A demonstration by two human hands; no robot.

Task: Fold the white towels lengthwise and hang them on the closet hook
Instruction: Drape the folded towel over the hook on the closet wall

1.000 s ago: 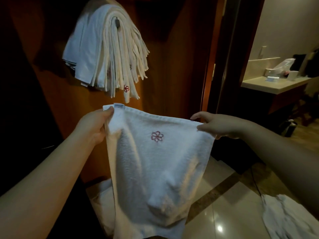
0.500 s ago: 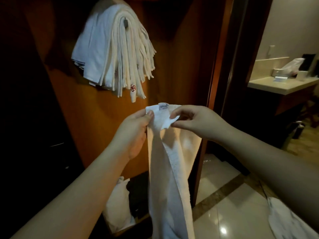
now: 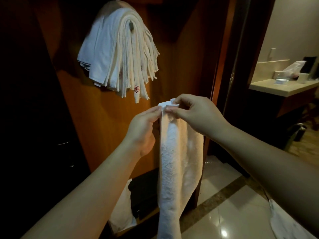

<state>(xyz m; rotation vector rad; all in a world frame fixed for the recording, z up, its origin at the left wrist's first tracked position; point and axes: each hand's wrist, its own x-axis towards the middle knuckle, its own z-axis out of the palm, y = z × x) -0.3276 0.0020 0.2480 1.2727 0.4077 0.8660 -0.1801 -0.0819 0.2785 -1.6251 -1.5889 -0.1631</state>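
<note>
Left hand (image 3: 143, 128): fingertips pinch the top edge of the towel (image 3: 174, 163) from the left side. Right hand (image 3: 195, 116): thumb and forefinger pinch the same top edge from the right, remaining fingers curled. The two hands meet at the towel's upper corners, fingertips touching or nearly so.

The towel is held in the air in front of the person, doubled lengthwise into a narrow strip. It hangs straight down from the pinch and runs out of view at the lower edge.

Above and to the left, a thick stack (image 3: 119, 54) of folded white towels is draped over the hook (image 3: 131, 25) on the wooden closet panel (image 3: 107, 128). One towel in the stack shows a red flower emblem (image 3: 136, 88) near its lower end.

At lower right, white cloth (image 3: 290, 225) lies on the glossy tiled floor (image 3: 233, 213). At far right, a counter (image 3: 283, 87) carries small items, too indistinct to identify.
</note>
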